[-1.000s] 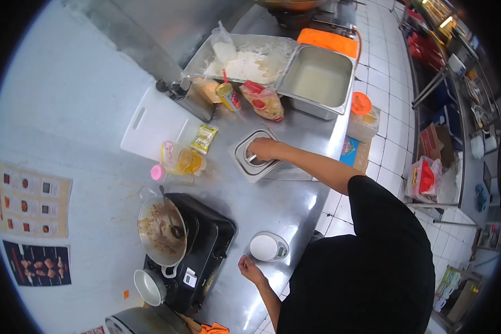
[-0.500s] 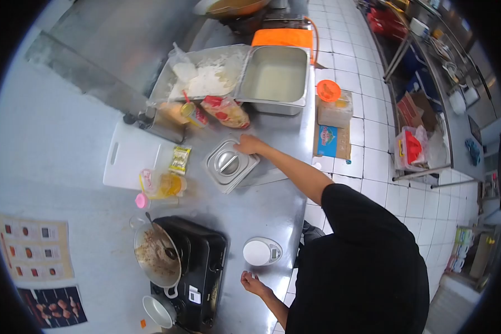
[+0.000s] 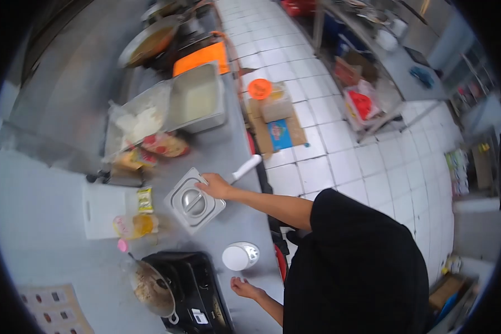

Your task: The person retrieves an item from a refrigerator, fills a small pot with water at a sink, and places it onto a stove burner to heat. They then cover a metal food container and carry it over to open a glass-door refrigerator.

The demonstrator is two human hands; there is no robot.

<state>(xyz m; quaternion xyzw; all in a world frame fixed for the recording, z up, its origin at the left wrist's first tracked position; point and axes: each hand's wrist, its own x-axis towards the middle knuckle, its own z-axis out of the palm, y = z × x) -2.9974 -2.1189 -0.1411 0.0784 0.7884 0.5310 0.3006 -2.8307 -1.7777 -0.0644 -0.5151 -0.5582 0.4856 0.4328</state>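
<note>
My right hand (image 3: pixel 214 186) grips the corner of a rectangular stainless-steel pan lid (image 3: pixel 178 201) with a domed recess and a handle bar across it. The thumb and fingers close on its rim; whether a pan sits beneath is hard to tell. Just beyond that hand, a white knife handle (image 3: pixel 246 166) lies near the counter's edge, its blade mostly hidden. My left hand (image 3: pixel 245 288) hovers at the near side of the counter, loosely curled with fingers apart and nothing in it. Beside it stands a round white kitchen scale (image 3: pixel 236 258) with nothing on its plate.
A black gas stove (image 3: pixel 206 284) carries a pan (image 3: pixel 150 289) of food. Toward the wall are a white cutting board (image 3: pixel 97 209), a yellow packet (image 3: pixel 145 200) and a bag of yellow liquid (image 3: pixel 143 225). Farther along are a flour tray (image 3: pixel 145 125) and a deep steel pan (image 3: pixel 217 114).
The head view has swung round, shifting the counter leftward. The lid has turned and come somewhat closer to the scale, in my right hand's hold. My left hand stays beside the scale.
</note>
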